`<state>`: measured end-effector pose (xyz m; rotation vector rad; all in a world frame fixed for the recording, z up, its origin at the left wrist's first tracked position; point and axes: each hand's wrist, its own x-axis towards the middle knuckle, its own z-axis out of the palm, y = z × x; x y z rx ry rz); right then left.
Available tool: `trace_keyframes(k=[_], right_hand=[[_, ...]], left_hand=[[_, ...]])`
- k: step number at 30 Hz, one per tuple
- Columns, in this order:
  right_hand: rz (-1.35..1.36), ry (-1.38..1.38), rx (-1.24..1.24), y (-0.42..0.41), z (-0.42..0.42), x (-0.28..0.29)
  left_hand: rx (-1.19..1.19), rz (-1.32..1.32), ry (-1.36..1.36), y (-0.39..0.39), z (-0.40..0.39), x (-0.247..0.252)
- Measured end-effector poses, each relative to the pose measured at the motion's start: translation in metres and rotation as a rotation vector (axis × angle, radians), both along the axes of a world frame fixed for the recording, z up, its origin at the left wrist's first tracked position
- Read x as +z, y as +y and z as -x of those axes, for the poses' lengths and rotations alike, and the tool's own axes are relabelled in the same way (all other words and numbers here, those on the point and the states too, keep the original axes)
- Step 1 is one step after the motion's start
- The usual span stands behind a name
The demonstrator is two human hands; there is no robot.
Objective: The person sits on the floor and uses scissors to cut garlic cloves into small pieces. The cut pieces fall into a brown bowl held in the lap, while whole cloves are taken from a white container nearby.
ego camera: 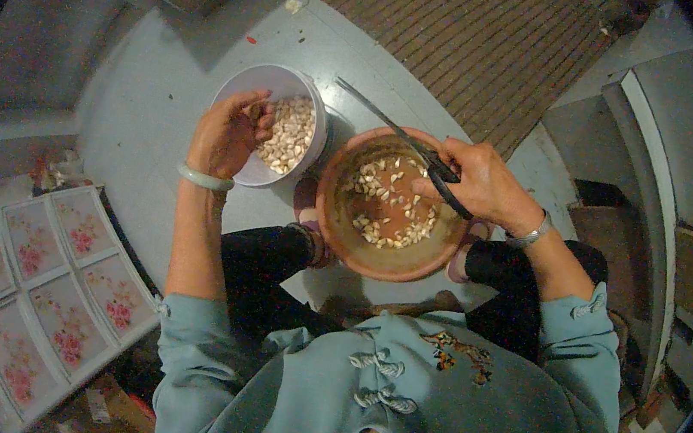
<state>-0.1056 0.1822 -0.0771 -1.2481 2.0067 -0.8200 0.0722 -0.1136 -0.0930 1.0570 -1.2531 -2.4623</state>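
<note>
My left hand point(237, 131) is over the left side of a white plastic bucket point(233, 82), its fingers curled; whether anything is between them is hidden. Peeled garlic cloves point(291, 135) fill the bottom of that bucket. To the right, a round orange-brown basin point(379, 269) stands between my feet, with more garlic cloves point(373, 184) scattered inside. Above the basin's right side, my right hand point(464, 182) grips a long dark tool point(390, 121), apparently scissors, pointing to the upper left. Its lower arm crosses in front of the fingers.
A ribbed brown mat point(446, 40) lies on the pale floor point(140, 100) beyond the basin. At the lower left is a white-framed panel with pink flowers point(50, 303). A pale upright edge point(655, 189) stands at the right. Small scraps and a red bit point(251, 40) lie on the floor.
</note>
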Motion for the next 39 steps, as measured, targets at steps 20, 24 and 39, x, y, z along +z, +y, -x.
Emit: trace_keyframes(k=[20, 24, 39], right_hand=[[0.133, 0.103, 0.004, -0.009, -0.01, -0.009], [0.045, 0.128, 0.036, -0.01, -0.007, 0.005], [0.135, 0.196, -0.027, -0.009, -0.004, -0.003]], left_hand=[[-0.452, -0.016, 0.354, 0.051, 0.029, 0.012], [-0.414, 0.017, 0.321, 0.054, 0.03, 0.017], [-0.38, -0.059, 0.384, 0.055, 0.032, 0.016]])
